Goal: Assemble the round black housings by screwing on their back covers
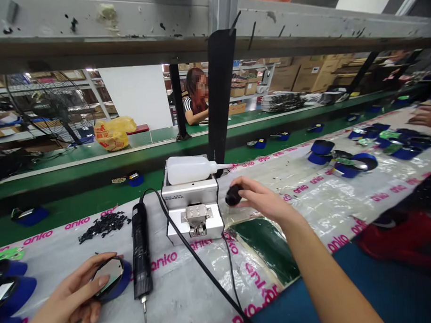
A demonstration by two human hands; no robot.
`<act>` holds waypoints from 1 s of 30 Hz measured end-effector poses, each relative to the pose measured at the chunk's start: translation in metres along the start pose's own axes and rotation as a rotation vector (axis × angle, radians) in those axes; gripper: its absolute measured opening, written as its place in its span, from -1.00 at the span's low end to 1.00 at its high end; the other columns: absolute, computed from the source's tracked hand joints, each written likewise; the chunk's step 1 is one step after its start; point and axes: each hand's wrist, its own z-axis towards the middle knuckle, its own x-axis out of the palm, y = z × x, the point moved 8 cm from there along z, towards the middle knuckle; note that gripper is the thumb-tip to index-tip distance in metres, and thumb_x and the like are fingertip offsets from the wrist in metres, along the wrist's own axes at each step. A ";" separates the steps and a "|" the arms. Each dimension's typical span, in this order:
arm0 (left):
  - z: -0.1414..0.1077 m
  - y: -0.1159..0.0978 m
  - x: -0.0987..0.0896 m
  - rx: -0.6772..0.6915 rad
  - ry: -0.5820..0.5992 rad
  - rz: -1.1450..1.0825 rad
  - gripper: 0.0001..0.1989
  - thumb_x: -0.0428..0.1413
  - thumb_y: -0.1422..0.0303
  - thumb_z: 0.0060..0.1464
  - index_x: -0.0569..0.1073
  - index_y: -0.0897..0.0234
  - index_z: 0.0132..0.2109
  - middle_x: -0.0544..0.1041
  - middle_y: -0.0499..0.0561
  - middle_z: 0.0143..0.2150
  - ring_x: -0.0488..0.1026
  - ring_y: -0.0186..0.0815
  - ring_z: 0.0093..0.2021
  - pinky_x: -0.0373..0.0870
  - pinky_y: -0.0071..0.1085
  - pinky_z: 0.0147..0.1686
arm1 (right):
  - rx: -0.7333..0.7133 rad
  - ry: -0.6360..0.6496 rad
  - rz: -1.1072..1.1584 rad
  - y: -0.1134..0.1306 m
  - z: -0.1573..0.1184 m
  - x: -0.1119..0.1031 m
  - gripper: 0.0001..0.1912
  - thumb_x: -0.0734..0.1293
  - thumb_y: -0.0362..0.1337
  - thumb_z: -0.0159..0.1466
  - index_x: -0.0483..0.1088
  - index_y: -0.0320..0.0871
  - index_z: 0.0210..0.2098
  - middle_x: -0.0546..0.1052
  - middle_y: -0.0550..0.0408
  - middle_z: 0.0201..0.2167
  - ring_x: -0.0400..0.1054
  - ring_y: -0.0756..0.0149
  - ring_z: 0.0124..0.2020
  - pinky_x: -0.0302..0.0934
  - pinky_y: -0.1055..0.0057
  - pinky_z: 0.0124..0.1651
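Observation:
My left hand [76,291] grips a round blue housing [122,279] with a flat, pale plate inside, its thumb lying on the plate. Held between the fingertips of my right hand [254,196] is a small black round part [232,195], just right of the silver screw feeder [194,204]. A white squeeze bottle [189,170] lies on top of the feeder. The black electric screwdriver [141,249] rests on the table between my left hand and the feeder, bit toward me. Behind my left hand sits a pile of small black pieces [104,225].
More blue housings [17,295] stand at the left edge, others [353,166] at the right. A green conveyor [181,181] carries several housings behind the table [192,294]. A black cable crosses the front. A co-worker's hand [426,116] is at far right; another person sits beyond.

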 end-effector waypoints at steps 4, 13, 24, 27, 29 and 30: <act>0.003 -0.002 0.001 0.024 0.036 -0.031 -0.24 0.40 -0.04 -0.24 0.38 0.11 0.09 0.56 -0.11 -0.40 0.35 -0.44 -0.68 0.23 -0.59 -0.71 | -0.047 0.016 0.189 0.039 -0.060 0.036 -0.74 0.23 -0.01 0.36 0.40 -0.02 -0.16 0.36 0.07 -0.24 0.35 0.25 -0.19 0.41 0.29 -0.16; 0.010 -0.011 0.011 0.089 0.311 -0.016 -0.49 0.30 0.10 0.02 0.28 0.19 -0.01 0.53 0.01 -0.12 0.49 -0.44 -0.67 0.34 -0.57 -0.73 | -0.240 0.123 0.109 0.085 -0.077 0.188 -0.74 0.30 0.01 0.33 0.41 0.17 -0.02 0.45 -0.07 0.02 0.45 0.11 0.05 0.46 0.34 -0.04; 0.013 -0.001 0.015 0.138 0.483 0.067 -0.65 0.15 0.14 0.18 0.18 0.15 -0.05 0.37 -0.25 -0.68 0.33 -0.41 -0.72 0.23 -0.62 -0.75 | -0.336 0.197 -0.351 0.048 -0.049 0.253 -0.58 0.35 -0.41 0.29 0.35 0.15 0.06 0.11 0.02 0.32 0.24 0.09 0.26 0.35 0.19 0.18; 0.010 -0.006 0.014 0.120 0.498 0.009 -0.66 0.18 0.16 0.14 0.20 0.15 -0.10 0.36 -0.26 -0.62 0.31 -0.45 -0.71 0.21 -0.65 -0.75 | -0.363 0.211 -0.413 0.044 -0.044 0.262 -0.55 0.35 -0.44 0.28 0.35 0.14 0.08 0.17 0.02 0.29 0.26 0.14 0.23 0.31 0.21 0.22; 0.008 -0.008 0.016 0.119 0.541 -0.021 -0.69 0.20 0.18 0.12 0.25 0.15 -0.12 0.39 -0.23 -0.58 0.33 -0.45 -0.69 0.22 -0.65 -0.75 | -0.331 0.201 -0.419 0.042 -0.041 0.262 -0.49 0.32 -0.47 0.28 0.31 0.13 0.14 0.17 0.01 0.31 0.21 0.11 0.28 0.29 0.17 0.23; 0.007 -0.009 0.016 0.118 0.553 -0.020 -0.70 0.21 0.19 0.11 0.28 0.16 -0.13 0.39 -0.22 -0.58 0.34 -0.44 -0.68 0.23 -0.64 -0.74 | -0.305 0.199 -0.414 0.041 -0.039 0.262 -0.45 0.31 -0.48 0.28 0.27 0.12 0.18 0.17 -0.01 0.32 0.18 0.09 0.30 0.28 0.14 0.25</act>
